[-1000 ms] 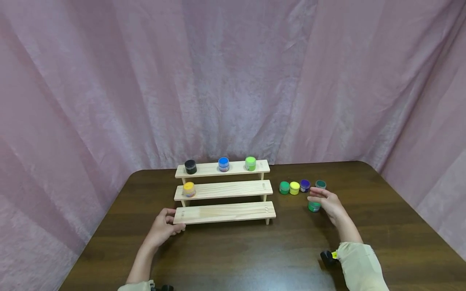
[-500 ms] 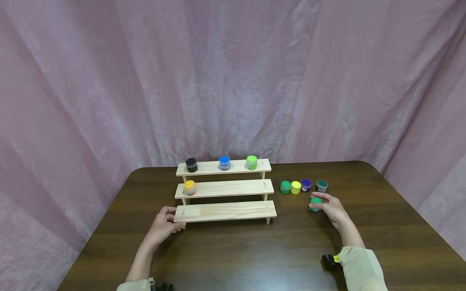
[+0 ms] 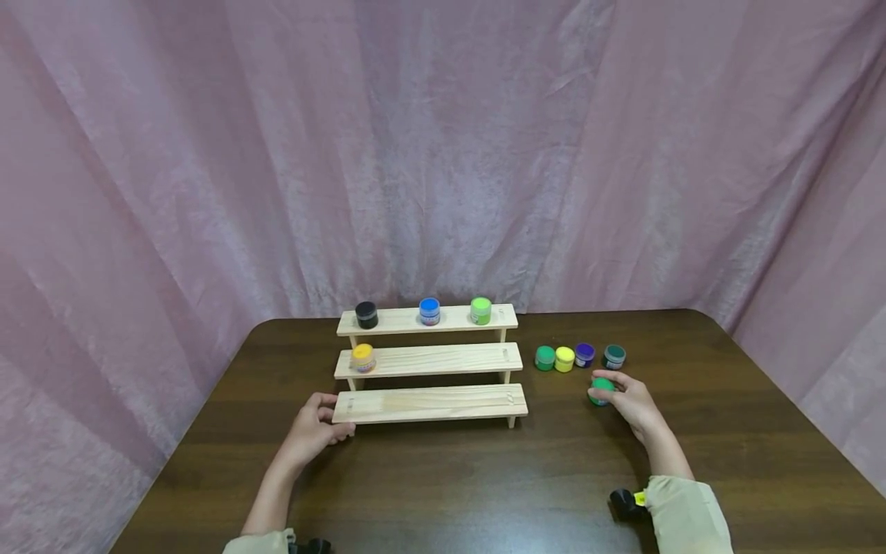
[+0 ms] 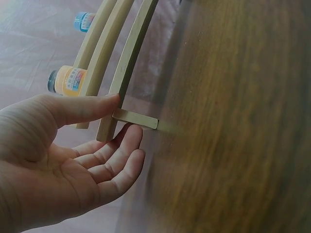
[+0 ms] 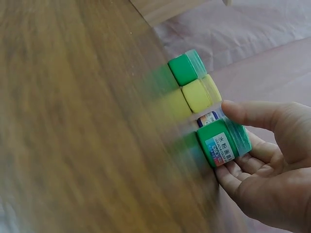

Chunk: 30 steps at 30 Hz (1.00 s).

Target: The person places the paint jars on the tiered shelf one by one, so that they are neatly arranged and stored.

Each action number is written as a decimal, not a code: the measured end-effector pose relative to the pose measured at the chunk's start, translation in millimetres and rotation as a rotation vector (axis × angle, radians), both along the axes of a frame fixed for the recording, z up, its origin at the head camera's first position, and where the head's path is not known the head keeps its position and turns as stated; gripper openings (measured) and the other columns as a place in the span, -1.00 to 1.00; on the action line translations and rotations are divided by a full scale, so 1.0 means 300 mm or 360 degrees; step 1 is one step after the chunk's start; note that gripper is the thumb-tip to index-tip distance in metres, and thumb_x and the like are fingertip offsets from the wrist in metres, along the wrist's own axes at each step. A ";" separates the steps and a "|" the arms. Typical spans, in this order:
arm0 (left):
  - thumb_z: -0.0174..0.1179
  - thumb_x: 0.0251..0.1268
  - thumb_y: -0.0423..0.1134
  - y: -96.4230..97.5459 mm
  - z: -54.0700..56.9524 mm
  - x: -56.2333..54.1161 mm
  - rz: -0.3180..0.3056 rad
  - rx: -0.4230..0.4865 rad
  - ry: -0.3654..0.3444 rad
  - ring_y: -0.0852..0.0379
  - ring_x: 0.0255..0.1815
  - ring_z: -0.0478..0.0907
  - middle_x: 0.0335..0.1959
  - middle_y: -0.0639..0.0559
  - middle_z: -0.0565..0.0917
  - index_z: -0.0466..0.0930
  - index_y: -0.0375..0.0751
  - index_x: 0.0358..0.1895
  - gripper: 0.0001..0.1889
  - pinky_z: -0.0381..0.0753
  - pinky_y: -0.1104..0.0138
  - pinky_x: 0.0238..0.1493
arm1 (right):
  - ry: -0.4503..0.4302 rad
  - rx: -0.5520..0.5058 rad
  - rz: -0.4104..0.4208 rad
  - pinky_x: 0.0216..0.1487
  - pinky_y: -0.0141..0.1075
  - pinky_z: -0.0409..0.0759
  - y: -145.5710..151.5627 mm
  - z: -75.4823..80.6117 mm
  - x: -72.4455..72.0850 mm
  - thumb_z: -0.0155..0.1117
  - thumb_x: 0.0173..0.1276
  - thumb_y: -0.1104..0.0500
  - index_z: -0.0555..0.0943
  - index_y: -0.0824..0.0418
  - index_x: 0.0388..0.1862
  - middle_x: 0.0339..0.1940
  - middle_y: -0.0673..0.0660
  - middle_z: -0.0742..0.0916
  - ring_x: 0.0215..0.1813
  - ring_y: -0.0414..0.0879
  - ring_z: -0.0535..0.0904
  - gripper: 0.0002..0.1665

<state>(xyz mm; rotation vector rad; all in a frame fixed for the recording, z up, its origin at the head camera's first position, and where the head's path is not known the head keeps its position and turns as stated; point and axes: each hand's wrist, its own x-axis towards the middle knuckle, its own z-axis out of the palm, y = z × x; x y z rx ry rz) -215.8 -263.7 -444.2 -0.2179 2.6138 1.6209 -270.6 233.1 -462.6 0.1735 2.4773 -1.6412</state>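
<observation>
My left hand [image 3: 307, 435] grips the left end of the lowest board of a three-step wooden display rack [image 3: 429, 404]. In the left wrist view the thumb [image 4: 92, 109] lies along the board's edge, with curled fingers by the short leg [image 4: 136, 119]. On the right, my right hand [image 3: 631, 404] pinches a green paint jar [image 3: 601, 391] by its lid end. The right wrist view shows this green jar's label [image 5: 219, 148] facing the camera, its base close to the tabletop. Beyond it stand a dark green jar [image 3: 614, 356] and a purple jar [image 3: 584, 355].
A yellow jar [image 3: 564, 359] and another green jar [image 3: 544, 358] stand beside the purple one, right of the rack. Black [image 3: 366, 314], blue [image 3: 429, 311] and light green [image 3: 481, 310] jars sit on the top board, an orange-yellow jar [image 3: 363, 357] on the middle one. A pink curtain [image 3: 443, 154] hangs behind.
My right thumb and fingers have come together around the near green jar, which they earlier hovered over. My left hand stays at the rack's end. The view has shifted slightly.
</observation>
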 end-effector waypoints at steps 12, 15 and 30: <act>0.32 0.12 -0.46 0.004 -0.012 0.001 0.0008 0.0008 0.0007 0.10 -0.44 0.64 -0.30 -0.26 0.66 0.22 -0.53 0.21 -0.38 0.54 0.35 -0.41 | 0.0003 0.0031 -0.0044 0.39 0.06 0.29 0.000 -0.003 0.004 0.20 0.42 0.07 0.29 0.35 0.43 0.42 0.39 0.42 0.37 0.19 0.36 -0.30; 0.32 0.12 -0.46 0.002 -0.010 -0.002 0.0001 0.0002 0.0015 0.11 -0.44 0.64 -0.31 -0.25 0.66 0.22 -0.53 0.22 -0.38 0.54 0.35 -0.41 | 0.0010 0.0040 -0.0073 0.33 -0.04 0.35 -0.005 -0.009 0.000 0.21 0.42 0.07 0.31 0.34 0.42 0.40 0.37 0.46 0.28 0.07 0.44 -0.31; 0.33 0.11 -0.45 0.004 -0.001 0.002 0.0012 -0.0006 0.0012 0.13 -0.44 0.63 -0.31 -0.25 0.66 0.23 -0.53 0.21 -0.38 0.54 0.35 -0.40 | -0.0027 -0.0014 -0.0093 0.47 0.19 0.11 -0.012 0.002 0.002 0.22 0.41 0.08 0.29 0.33 0.44 0.43 0.36 0.42 0.48 0.26 0.22 -0.29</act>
